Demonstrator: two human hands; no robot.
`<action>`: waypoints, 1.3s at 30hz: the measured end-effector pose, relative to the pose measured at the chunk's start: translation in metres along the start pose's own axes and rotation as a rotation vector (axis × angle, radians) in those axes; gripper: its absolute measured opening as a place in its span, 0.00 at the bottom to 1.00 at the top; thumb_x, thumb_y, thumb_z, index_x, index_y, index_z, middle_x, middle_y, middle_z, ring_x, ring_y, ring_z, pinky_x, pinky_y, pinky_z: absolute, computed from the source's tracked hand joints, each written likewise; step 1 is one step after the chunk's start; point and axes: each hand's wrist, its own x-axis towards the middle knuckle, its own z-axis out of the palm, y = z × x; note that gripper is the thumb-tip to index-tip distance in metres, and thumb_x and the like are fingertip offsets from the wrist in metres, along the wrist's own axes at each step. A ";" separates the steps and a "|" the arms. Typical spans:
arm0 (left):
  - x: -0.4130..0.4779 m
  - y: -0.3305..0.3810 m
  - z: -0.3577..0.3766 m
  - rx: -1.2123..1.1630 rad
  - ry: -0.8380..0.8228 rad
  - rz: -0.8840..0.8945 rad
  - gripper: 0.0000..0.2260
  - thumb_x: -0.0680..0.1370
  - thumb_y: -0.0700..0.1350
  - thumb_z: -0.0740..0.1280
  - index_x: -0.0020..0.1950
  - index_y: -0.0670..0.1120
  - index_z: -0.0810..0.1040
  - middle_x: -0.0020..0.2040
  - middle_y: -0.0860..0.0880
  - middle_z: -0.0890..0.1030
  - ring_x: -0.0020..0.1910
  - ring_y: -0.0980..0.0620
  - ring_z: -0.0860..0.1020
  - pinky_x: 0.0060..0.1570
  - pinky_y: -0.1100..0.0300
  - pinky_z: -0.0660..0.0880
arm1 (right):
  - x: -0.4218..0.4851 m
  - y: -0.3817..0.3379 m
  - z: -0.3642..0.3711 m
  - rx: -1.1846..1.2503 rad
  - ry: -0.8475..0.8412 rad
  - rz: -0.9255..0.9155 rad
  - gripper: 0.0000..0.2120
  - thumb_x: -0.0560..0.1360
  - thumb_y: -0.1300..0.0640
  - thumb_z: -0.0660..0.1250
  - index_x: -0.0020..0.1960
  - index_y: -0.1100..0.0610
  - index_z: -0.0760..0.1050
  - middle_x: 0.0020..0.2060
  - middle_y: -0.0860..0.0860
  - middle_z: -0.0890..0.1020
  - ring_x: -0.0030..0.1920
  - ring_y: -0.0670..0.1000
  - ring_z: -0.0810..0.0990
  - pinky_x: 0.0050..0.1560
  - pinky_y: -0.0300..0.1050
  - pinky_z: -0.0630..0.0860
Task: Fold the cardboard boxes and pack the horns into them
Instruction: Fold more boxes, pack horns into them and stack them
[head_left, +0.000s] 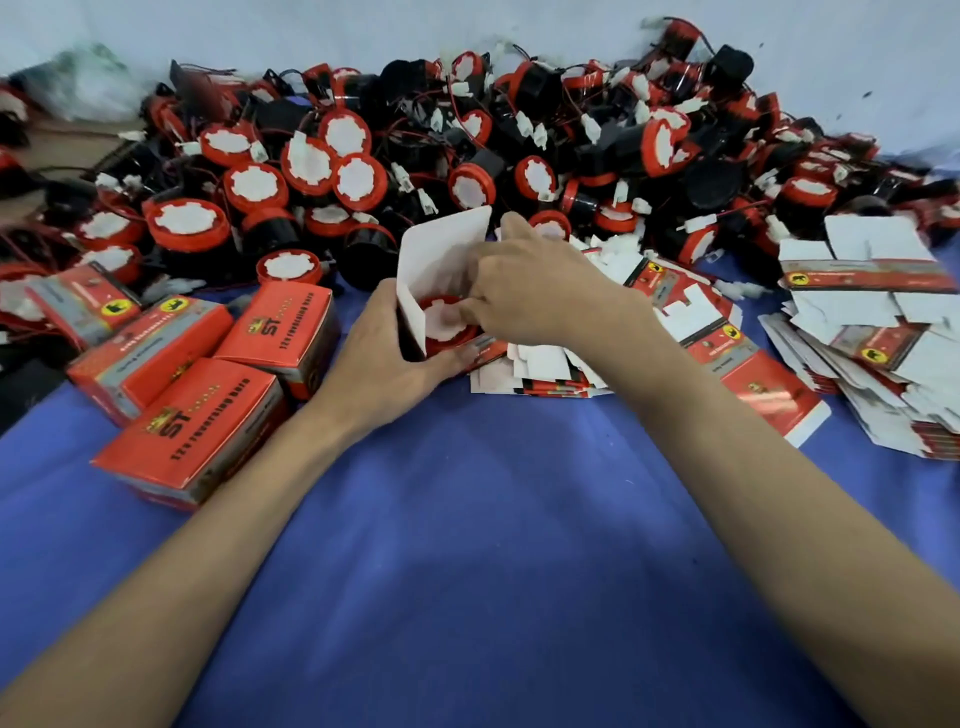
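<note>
Head view: a red-rimmed horn (448, 321) is shown seated in the open mouth of a half-folded cardboard box (441, 270), at the centre of the scene on a blue cloth (467, 519), with the box's white lid flap raised on the far side. The box is gripped at its left wall and near edge by the left hand (384, 358), fingers curled around it, while the right hand (540, 291) is closed over the horn's far-right edge, fingertips pressed onto it; whether the wire lead is pinched beneath them cannot be told. The step in hand is judged to be the seating of the horn. It is best done with the box held square and upright, the horn pushed straight down, and the lead tucked inside before the flap is lowered, so that no wire is trapped in the fold. Closed boxes (208, 395) are seen just to the left, flat unfolded blanks (701, 332) to the right, a second stack of blanks (878, 332) at the far right, and a large heap of unpacked horns (363, 171) along the far side.
</note>
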 end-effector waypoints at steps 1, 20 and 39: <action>-0.001 0.001 0.000 -0.021 0.008 0.013 0.31 0.62 0.62 0.72 0.60 0.53 0.66 0.56 0.62 0.75 0.52 0.73 0.73 0.47 0.78 0.68 | 0.001 -0.002 0.003 -0.002 0.002 0.011 0.23 0.80 0.39 0.55 0.55 0.55 0.79 0.57 0.47 0.76 0.54 0.49 0.60 0.48 0.47 0.60; 0.007 -0.003 -0.002 -0.038 0.019 -0.103 0.14 0.77 0.48 0.70 0.60 0.49 0.72 0.52 0.54 0.80 0.51 0.59 0.78 0.50 0.66 0.73 | -0.042 -0.001 -0.066 0.408 0.067 0.031 0.07 0.71 0.52 0.74 0.47 0.53 0.81 0.32 0.40 0.77 0.37 0.40 0.77 0.43 0.39 0.75; 0.006 -0.003 -0.006 -0.002 0.029 -0.117 0.13 0.75 0.52 0.70 0.57 0.52 0.74 0.48 0.60 0.79 0.49 0.66 0.77 0.42 0.77 0.72 | -0.040 0.021 -0.053 0.404 -0.398 0.131 0.09 0.81 0.62 0.59 0.57 0.50 0.70 0.34 0.51 0.83 0.28 0.45 0.82 0.29 0.37 0.75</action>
